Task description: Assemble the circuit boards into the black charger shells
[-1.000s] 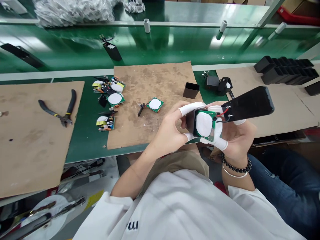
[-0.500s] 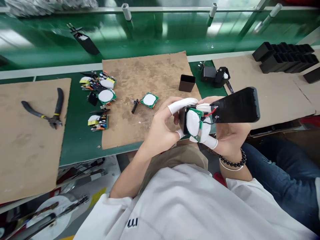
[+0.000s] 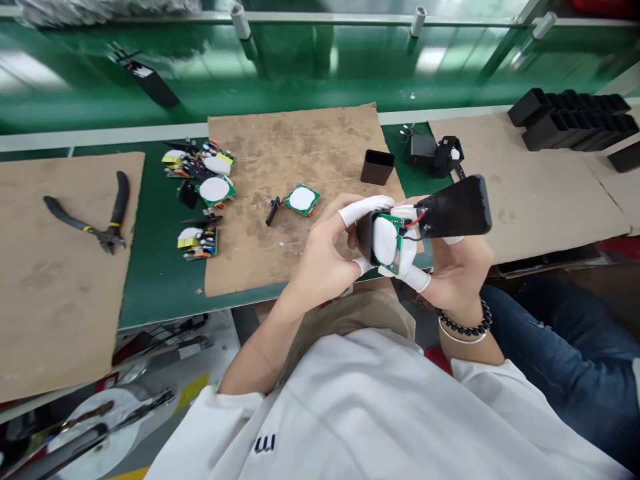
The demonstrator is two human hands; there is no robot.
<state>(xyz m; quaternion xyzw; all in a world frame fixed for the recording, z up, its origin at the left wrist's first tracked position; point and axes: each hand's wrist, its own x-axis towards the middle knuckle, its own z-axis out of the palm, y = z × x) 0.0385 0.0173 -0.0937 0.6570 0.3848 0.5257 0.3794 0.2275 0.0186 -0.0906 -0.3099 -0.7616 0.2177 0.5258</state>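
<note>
My left hand (image 3: 333, 243), with white finger cots, is closed round a black plastic case (image 3: 366, 237). In my right hand (image 3: 440, 267), also in finger cots, is a green circuit board (image 3: 399, 257) with a white pad (image 3: 385, 241) on its face. The board's left edge meets the mouth of the case; how deep it sits is hidden. A red and a black wire run from the board to a black end cover (image 3: 457, 208), which sticks out to the right above my right hand. Another circuit board (image 3: 302, 199) lies wired to a small black plug part (image 3: 273, 211) on the cardboard.
An upright black case (image 3: 377, 167) stands on the cardboard sheet (image 3: 250, 267). Several assembled boards (image 3: 215, 190) lie to its left, with pliers (image 3: 107, 237) farther left. Two black adapters (image 3: 421, 150) sit at the back right, near rows of black cases (image 3: 575, 120). A person's jeans-clad leg (image 3: 560, 333) is close on the right.
The black end cover has swung left and its outer end has drawn closer to my hands. The board sits slightly nearer the case. My left hand keeps its hold.
</note>
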